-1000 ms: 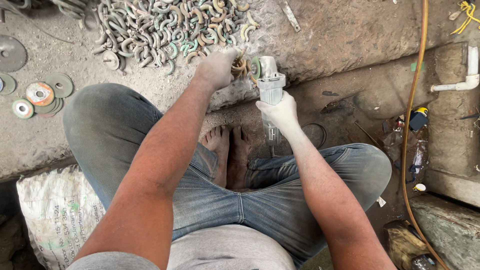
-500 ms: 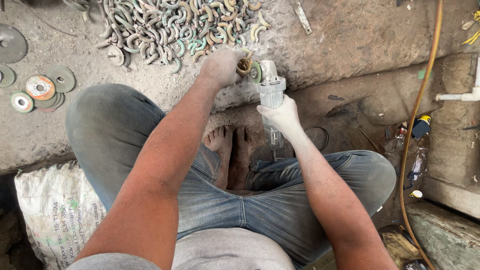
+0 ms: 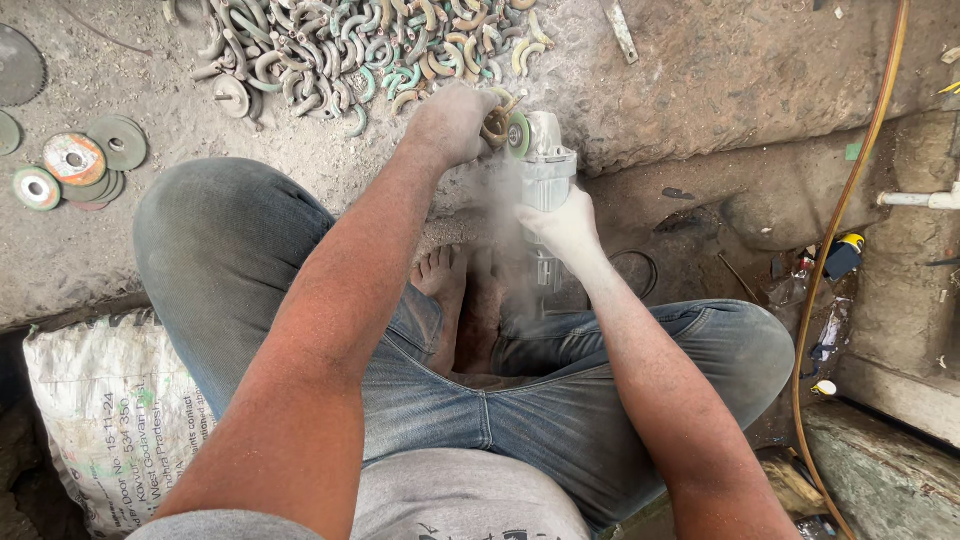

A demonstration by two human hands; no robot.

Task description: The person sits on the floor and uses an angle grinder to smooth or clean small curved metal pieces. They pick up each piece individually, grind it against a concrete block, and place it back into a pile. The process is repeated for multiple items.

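Right now you are pressing a small curved metal piece (image 3: 494,118) against the spinning wheel (image 3: 518,133) of the angle grinder (image 3: 546,175), just above the middle of the frame. Your left hand (image 3: 452,122) is clenching its fingers around that piece, and your right hand (image 3: 567,226) is gripping the grinder's pale body.

Your left fingertips are sitting just beside the wheel, so a slip or a snatch could carry them into it. Dust (image 3: 480,205) is drifting down over your bare feet (image 3: 462,300) in the centre, and neither hand is wearing a glove. The yellow hose (image 3: 838,225) is running down the right side near your knee, where it could snag.

Counting: one grinder, one piece in hand, a heap of curved pieces (image 3: 355,50) at upper centre too many to count, and roughly six grinding discs (image 3: 75,160) lying at upper left, some overlapping. One white sack (image 3: 105,420) is resting at lower left.
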